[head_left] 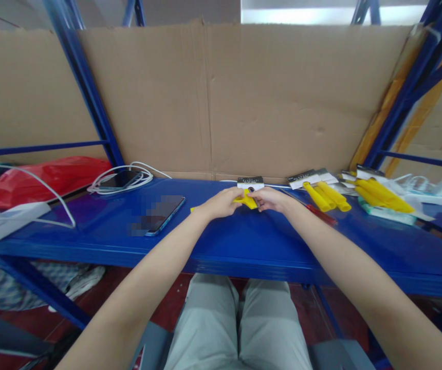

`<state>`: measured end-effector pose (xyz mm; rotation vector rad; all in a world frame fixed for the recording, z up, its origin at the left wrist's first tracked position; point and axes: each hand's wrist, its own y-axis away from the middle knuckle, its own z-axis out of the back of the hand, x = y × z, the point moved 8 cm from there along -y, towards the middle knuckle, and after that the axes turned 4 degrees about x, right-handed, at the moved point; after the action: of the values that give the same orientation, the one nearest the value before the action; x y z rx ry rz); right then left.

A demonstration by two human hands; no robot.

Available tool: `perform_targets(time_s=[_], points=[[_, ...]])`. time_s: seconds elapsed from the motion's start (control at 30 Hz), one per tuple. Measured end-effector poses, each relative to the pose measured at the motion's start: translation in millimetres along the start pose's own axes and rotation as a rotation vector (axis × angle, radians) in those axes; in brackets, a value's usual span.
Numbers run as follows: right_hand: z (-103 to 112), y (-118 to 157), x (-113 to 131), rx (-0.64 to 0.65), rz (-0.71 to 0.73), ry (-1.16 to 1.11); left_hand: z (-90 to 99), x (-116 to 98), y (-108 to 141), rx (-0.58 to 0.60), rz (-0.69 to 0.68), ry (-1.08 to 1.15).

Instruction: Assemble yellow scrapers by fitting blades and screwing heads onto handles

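Observation:
Over the middle of the blue table, my left hand (223, 203) is closed round a yellow roll (249, 199), whose other end shows past the wrist. My right hand (270, 198) has its fingers closed at the roll's right end, by a small dark spot I cannot make out. Just behind the hands lies a black-and-white card (250, 183). To the right of my right hand are several yellow rolls (326, 196) with similar cards, and a red-handled tool (321, 214) partly hidden by my forearm.
A phone (165, 215) lies left of my hands, with a coiled white cable (141, 180) behind it. A red bag (51, 177) and white box (8, 223) are far left. More yellow rolls (385, 194) and a white power strip (433, 196) are far right. Cardboard (282, 103) walls the back.

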<state>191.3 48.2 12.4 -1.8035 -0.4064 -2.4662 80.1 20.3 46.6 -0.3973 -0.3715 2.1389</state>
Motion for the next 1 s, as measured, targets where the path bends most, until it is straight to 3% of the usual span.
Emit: perform_targets(time_s=[0.23,0.47,0.63,1.0], points=[[-5.5,-3.3,-4.4,0.091,-0.032,-0.226,2.1,-8.1,1.6,-0.010,-0.038,-0.068],[-9.0,-2.8,-9.1,0.142,-0.048,-0.224,-1.3,-11.6,2.0,0.065,-0.052,-0.049],[-12.8,-6.8,-13.7,0.259,-0.050,-0.223,-7.8,-13.1,1.8,0.149,-0.033,-0.070],[-14.4,-1.2,-13.9,0.319,-0.078,-0.148,-11.4,-13.1,-1.8,0.151,-0.073,-0.043]])
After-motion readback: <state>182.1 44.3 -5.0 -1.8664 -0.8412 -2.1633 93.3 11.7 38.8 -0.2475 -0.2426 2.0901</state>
